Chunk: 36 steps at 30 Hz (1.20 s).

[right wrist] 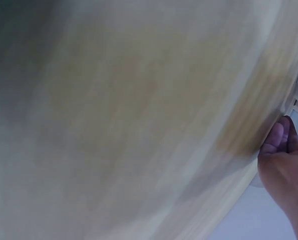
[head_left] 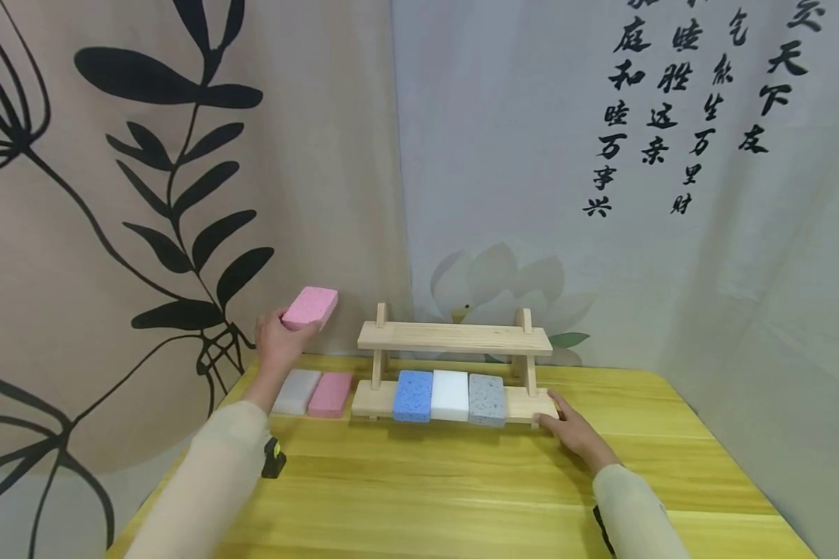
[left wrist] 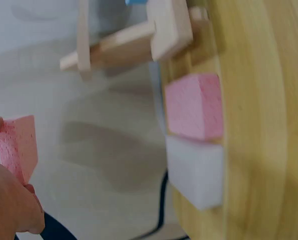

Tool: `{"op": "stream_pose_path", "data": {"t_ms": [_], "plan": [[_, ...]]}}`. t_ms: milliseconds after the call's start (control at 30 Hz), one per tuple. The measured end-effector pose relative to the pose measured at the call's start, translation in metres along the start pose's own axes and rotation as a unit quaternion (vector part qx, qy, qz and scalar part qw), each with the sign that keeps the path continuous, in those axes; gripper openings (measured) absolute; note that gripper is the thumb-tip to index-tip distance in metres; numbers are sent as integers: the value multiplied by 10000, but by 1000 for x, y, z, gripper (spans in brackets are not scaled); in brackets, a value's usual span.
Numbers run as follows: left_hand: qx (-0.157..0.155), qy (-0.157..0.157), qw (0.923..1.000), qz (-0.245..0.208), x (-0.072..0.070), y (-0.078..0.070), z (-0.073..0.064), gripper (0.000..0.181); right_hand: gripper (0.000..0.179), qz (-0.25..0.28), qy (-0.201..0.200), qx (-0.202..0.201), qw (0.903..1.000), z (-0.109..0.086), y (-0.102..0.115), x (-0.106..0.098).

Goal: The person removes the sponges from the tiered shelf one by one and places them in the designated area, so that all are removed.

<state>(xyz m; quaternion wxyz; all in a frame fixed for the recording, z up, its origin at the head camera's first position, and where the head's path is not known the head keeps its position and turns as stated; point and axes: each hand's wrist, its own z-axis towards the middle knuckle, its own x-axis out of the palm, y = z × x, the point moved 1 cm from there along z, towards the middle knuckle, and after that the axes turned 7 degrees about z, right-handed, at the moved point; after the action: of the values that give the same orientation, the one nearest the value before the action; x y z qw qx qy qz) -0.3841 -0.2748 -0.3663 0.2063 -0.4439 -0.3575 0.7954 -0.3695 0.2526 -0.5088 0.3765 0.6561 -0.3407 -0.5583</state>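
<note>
My left hand (head_left: 280,341) grips a pink sponge (head_left: 311,305) and holds it up, left of a two-tier wooden rack (head_left: 454,337). In the left wrist view, thumb and fingers pinch that sponge (left wrist: 19,147) by its edges. My right hand (head_left: 572,431) holds the right end of the rack's lower board (head_left: 520,404), thumb in front and fingers behind. On that board a blue sponge (head_left: 412,396), a white sponge (head_left: 450,395) and a grey sponge (head_left: 486,400) lie side by side. The upper board bears nothing.
Left of the rack, another pink sponge (head_left: 331,394) and a whitish sponge (head_left: 297,391) lie together on the yellow wooden table (head_left: 419,497). Printed cloth (head_left: 322,171) hangs behind the table's back edge. The right wrist view is mostly blurred wood grain.
</note>
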Motion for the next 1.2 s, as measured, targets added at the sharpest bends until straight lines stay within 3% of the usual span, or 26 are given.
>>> {"op": "stream_pose_path", "data": {"t_ms": [333, 700, 1200], "plan": [[-536, 74, 9985, 66, -19, 45, -4, 82, 89, -20, 4, 2, 10000, 0, 0, 0], [-1005, 151, 9948, 40, -30, 84, -6, 85, 88, -40, -8, -28, 10000, 0, 2, 0], [-1016, 303, 9941, 235, -30, 120, -7, 87, 88, 44, -38, 75, 10000, 0, 2, 1]]}}
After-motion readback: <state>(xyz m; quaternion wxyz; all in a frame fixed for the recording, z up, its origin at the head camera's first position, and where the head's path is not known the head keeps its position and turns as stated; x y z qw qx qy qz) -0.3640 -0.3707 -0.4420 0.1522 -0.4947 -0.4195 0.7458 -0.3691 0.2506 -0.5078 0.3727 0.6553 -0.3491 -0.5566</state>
